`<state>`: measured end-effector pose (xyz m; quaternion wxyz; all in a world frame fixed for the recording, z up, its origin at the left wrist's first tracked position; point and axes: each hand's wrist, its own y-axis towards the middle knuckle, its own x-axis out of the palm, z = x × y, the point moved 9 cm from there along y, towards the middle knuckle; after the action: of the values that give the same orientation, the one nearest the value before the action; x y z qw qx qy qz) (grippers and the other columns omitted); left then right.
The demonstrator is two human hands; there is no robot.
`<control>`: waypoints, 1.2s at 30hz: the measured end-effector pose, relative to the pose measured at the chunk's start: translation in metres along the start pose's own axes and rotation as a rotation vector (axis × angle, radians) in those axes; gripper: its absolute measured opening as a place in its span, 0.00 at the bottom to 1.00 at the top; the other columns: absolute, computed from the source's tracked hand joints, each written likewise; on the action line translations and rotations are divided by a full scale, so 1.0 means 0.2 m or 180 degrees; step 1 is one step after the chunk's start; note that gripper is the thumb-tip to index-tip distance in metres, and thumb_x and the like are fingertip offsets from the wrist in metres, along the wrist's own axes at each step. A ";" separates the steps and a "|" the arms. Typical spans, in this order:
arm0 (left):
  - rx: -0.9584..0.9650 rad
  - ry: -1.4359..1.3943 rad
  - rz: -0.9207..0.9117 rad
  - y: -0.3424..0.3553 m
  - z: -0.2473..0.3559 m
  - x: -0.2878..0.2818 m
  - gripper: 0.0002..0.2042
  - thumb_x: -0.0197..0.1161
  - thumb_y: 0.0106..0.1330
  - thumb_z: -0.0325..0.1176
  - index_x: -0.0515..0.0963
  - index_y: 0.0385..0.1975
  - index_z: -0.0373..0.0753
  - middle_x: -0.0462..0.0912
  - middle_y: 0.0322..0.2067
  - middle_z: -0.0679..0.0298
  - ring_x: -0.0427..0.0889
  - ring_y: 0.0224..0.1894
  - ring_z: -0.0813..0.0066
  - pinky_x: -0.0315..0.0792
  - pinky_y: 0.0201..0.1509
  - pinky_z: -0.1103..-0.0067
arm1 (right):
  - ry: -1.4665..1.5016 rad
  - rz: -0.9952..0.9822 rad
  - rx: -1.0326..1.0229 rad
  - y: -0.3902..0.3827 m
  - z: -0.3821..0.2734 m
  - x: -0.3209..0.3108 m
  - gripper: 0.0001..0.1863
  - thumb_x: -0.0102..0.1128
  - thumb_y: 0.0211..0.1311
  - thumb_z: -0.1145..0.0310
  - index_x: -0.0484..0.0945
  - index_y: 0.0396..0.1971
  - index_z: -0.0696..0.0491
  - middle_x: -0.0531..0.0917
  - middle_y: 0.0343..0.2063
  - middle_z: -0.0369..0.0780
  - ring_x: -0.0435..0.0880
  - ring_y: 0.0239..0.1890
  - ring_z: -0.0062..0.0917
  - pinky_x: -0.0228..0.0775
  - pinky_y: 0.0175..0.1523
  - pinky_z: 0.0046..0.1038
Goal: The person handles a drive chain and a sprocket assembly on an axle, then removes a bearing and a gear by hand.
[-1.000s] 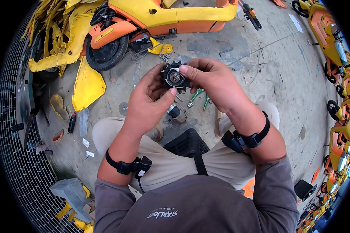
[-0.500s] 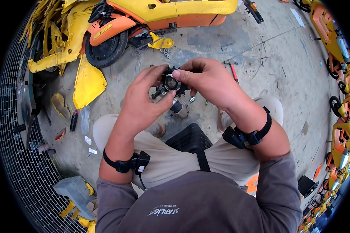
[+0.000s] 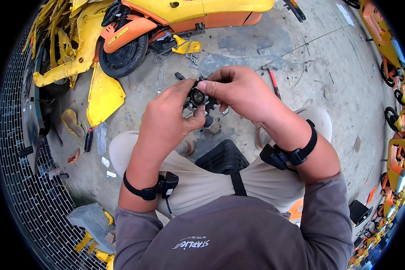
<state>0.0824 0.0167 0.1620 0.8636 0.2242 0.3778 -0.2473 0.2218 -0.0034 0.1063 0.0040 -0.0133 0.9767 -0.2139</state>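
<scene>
Between both hands, a small dark round metal part (image 3: 197, 96) with a ring-shaped opening and jagged black edges is held up in front of my knees. My left hand (image 3: 168, 110) grips it from the left, thumb at its lower side and fingers round the top. From the right, my right hand (image 3: 236, 90) pinches its upper rim with thumb and forefinger; its other fingers curl behind and are partly hidden. Below the part, a grey tool or fitting (image 3: 213, 126) shows on the floor, partly covered by the hands.
A hammer with a red handle (image 3: 274, 83) lies right of my hands. Ahead stands a yellow and orange scooter (image 3: 198, 18); yellow body panels (image 3: 104, 96) lie at left. A black crate (image 3: 222, 156) sits between my legs. More scooters (image 3: 397, 153) line the right side.
The part has turned slightly in my fingers, and my left thumb sits a little differently along its lower edge. The whole view has shifted slightly. Both hands keep their grip.
</scene>
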 end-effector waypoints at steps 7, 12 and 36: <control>-0.0063 -0.0142 -0.0102 -0.01 -0.03 0.02 0.26 0.72 0.50 0.24 0.78 0.53 0.33 0.83 0.46 0.52 0.86 0.45 0.60 0.78 0.50 0.72 | 0.0176 -0.0027 0.0004 0.01 0.06 0.01 0.17 0.67 0.66 0.61 0.82 0.40 0.62 0.82 0.28 0.36 0.79 0.25 0.16 0.73 0.32 0.19; 0.0311 0.0118 0.0174 0.00 0.02 -0.04 0.27 0.73 0.48 0.23 0.78 0.53 0.34 0.82 0.49 0.52 0.84 0.48 0.58 0.78 0.52 0.71 | 0.0743 -0.0167 0.0046 -0.02 0.04 0.01 0.16 0.65 0.68 0.61 0.82 0.42 0.61 0.83 0.33 0.36 0.79 0.29 0.17 0.74 0.38 0.21; 0.0534 -0.0318 0.0571 0.01 0.10 -0.06 0.28 0.74 0.52 0.25 0.78 0.57 0.39 0.75 0.57 0.52 0.80 0.53 0.59 0.77 0.56 0.71 | 0.0427 0.0189 -0.0744 -0.06 -0.08 -0.06 0.18 0.63 0.66 0.63 0.81 0.42 0.65 0.83 0.29 0.38 0.78 0.30 0.16 0.73 0.36 0.23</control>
<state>0.0870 0.0099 0.1841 0.8782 0.3160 0.2908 -0.2106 0.2345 -0.0078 0.1266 -0.0565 0.0296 0.9931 -0.0989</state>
